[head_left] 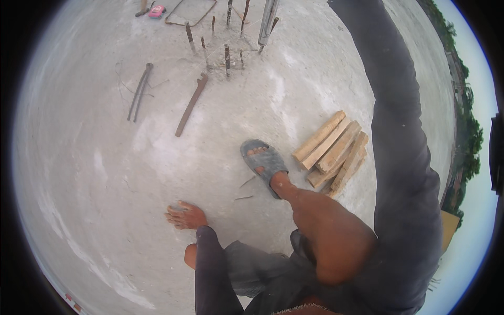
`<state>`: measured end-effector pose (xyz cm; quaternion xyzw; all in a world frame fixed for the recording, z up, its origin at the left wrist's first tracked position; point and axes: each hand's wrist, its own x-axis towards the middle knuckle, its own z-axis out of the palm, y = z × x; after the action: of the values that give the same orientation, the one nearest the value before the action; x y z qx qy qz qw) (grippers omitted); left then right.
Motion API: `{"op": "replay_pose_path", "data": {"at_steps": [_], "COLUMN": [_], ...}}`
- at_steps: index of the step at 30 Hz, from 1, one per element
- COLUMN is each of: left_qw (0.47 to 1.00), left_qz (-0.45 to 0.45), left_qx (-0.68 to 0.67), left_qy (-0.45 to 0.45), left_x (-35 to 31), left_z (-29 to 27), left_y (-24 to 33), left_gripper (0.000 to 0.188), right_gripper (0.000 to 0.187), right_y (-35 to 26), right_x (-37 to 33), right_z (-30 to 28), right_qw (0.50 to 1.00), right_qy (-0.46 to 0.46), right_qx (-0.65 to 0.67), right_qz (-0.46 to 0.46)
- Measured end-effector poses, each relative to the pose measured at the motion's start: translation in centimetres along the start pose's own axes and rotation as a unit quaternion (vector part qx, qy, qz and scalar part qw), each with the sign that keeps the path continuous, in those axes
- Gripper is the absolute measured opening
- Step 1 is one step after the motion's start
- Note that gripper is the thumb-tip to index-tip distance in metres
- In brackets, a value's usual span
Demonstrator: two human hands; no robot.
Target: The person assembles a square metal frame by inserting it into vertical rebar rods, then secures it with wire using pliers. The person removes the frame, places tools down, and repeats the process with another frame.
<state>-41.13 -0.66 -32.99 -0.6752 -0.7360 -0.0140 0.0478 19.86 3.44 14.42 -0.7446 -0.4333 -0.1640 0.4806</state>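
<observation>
My left hand (186,216) rests on the grey concrete floor (121,173), its fingers spread and holding nothing. The right arm (399,100) in a dark sleeve stretches up past the top edge, so my right hand is out of the picture. Two thin dark pieces, one of them a short rod (244,198), lie between my left hand and my sandalled foot (265,161). Ahead of the hand is a rusty flat bar (191,106) with a notched end. Left of it lie long-handled pincers (139,93) beside loose thin wire (122,83).
Several rusty rebar stubs (227,60) stick up from the floor ahead, beside an upright metal tube (268,23). Cut wood pieces (336,149) are piled right of my foot. At the far left are a bent rod frame (190,24), a small pink object (156,12) and a hammer (143,9).
</observation>
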Motion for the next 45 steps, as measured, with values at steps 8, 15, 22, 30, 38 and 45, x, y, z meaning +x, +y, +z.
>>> {"op": "replay_pose_path", "data": {"at_steps": [8,15,22,30,38,45], "left_qw": [1.0,1.0,0.999,1.0,1.0,1.0], "left_qz": [0.002,0.006,0.017,-0.008,-0.009,-0.015], "left_qx": [-0.004,0.007,0.009,-0.018,-0.012,0.014], "left_qy": [0.004,0.02,0.036,0.014,0.014,0.017], "left_x": [0.1,-0.2,-0.2,0.0,0.2,0.5], "left_z": [0.1,0.4,0.8,0.8,0.0,0.5], "left_y": [0.1,0.0,-0.3,-0.1,0.3,0.3], "left_gripper": [0.058,0.057,0.057,0.057,0.053,0.054], "right_gripper": [0.035,0.026,0.026,0.026,0.024,0.021], "right_y": [4.9,8.1,8.2,7.8,7.4,5.8], "right_x": [-18.4,-24.1,-24.3,-24.6,-25.7,-18.5], "right_z": [-2.2,-2.0,-2.9,-5.2,-4.6,-1.2], "right_qw": [0.974,0.982,0.976,0.953,0.959,0.962], "right_qy": [0.069,0.09,0.007,0.011,-0.006,-0.003], "right_qx": [-0.017,-0.007,0.005,0.073,0.098,0.14], "right_qz": [0.217,0.166,0.218,0.293,0.267,0.235]}}
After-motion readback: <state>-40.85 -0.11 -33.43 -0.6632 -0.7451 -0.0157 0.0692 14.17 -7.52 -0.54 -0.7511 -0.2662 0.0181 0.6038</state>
